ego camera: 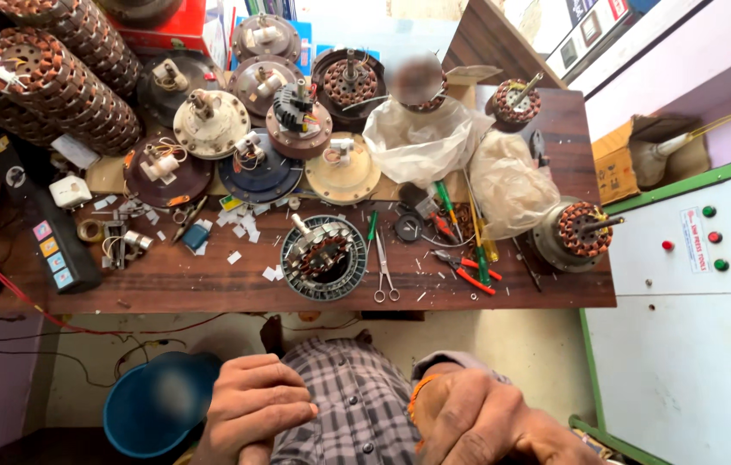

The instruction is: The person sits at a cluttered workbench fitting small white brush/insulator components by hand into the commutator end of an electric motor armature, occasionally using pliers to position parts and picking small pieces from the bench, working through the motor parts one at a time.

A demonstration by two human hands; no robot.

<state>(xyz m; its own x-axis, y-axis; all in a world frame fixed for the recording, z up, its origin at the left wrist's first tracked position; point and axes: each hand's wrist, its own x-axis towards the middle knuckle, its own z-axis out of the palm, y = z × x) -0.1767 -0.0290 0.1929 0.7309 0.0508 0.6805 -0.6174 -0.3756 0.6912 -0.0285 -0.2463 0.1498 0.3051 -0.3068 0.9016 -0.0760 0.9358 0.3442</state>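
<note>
Both of my hands sit low, off the surface [167,284]: left hand [253,405] curled, right hand [469,418] loosely closed, fingers holding nothing I can see. The round wound stator [324,257] lies flat straight ahead of them, near the surface's front edge, about midway between the two hands. Scissors [385,271] lie just right of the stator, blades pointing away; red-handled pliers [469,269] farther right. Paper scraps litter its left.

We are in a fan-motor repair workshop. The wooden surface [167,280] carries copper-wound stators [55,82], opened motor housings [210,123], scissors [384,271], pliers [467,269] and screwdrivers [444,205]. A cabinet with coloured push buttons [710,237] stands beside it.
</note>
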